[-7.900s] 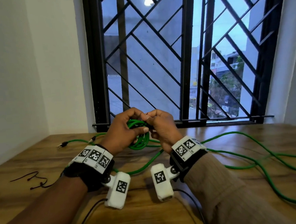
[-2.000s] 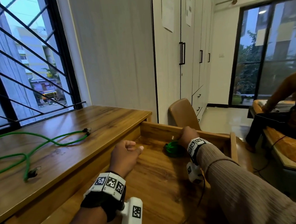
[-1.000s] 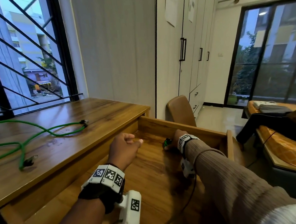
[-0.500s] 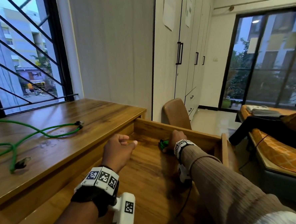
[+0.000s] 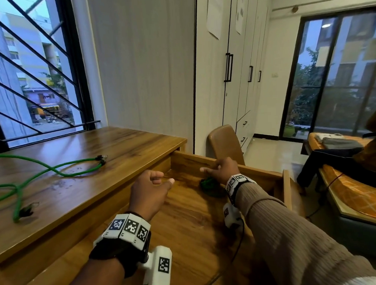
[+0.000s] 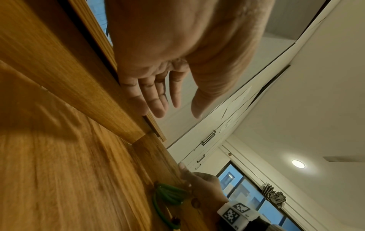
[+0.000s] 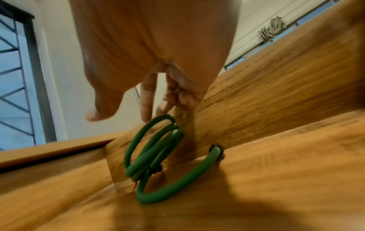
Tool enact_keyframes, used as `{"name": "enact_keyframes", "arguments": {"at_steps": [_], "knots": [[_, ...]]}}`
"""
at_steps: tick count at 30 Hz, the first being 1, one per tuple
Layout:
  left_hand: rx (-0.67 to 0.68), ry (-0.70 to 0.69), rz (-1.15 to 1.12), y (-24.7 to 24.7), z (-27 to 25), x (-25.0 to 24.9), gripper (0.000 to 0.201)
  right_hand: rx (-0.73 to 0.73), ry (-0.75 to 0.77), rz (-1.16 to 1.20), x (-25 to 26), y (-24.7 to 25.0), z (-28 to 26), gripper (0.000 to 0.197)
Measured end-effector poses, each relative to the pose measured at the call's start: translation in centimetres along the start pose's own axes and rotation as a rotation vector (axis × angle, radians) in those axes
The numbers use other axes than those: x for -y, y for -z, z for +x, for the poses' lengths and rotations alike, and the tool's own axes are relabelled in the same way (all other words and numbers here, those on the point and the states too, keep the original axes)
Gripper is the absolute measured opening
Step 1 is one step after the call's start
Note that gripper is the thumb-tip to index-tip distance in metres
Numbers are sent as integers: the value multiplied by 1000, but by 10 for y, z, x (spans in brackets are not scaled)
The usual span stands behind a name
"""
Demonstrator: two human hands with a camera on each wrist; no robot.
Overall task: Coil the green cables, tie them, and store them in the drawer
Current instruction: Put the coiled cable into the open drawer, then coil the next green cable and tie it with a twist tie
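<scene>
I judged the coil (image 7: 156, 150) light, springy, best pinched at its tie; right hand (image 7: 150, 65) hovered spread, left hand (image 6: 177, 51) relaxed.

The left hand (image 5: 149, 193) is held forward with its back turned up, its fingers (image 6: 156, 100) loosely extended and nothing gripped, and a marker-covered band is worn on the bare left wrist. The right hand (image 5: 223, 170) is reached further forward on a ribbed brown sleeve, palm down. Its fingers (image 7: 147, 100) are relaxed and pointed downward, with the thumb spread apart and nothing pinched between them.
</scene>
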State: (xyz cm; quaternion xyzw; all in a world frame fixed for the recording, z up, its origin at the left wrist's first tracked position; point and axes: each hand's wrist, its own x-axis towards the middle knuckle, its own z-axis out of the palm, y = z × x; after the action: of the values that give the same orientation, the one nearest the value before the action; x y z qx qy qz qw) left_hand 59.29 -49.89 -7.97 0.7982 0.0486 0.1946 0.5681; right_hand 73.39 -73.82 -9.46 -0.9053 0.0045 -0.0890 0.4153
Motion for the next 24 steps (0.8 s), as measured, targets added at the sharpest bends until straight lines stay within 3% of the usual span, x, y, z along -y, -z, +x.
{"name": "enact_keyframes", "arguments": {"at_steps": [5,12,16,19,24], "knots": [[-6,-5,-6,-1,0,1,35,-144,13,233,6,11,-5,34],[-57,-21,-22,1,0,-1,33,-490,-44,611,10,27,-2,53],[-141,-78,-116,8,2,-13,31,-628,-110,786,18,43,3,52],[-184,-101,-183,23,4,-31,29,-625,-147,872,22,60,7,45],[-164,-175,-148,83,-1,-68,28,-435,-53,891,55,81,-17,40]]}}
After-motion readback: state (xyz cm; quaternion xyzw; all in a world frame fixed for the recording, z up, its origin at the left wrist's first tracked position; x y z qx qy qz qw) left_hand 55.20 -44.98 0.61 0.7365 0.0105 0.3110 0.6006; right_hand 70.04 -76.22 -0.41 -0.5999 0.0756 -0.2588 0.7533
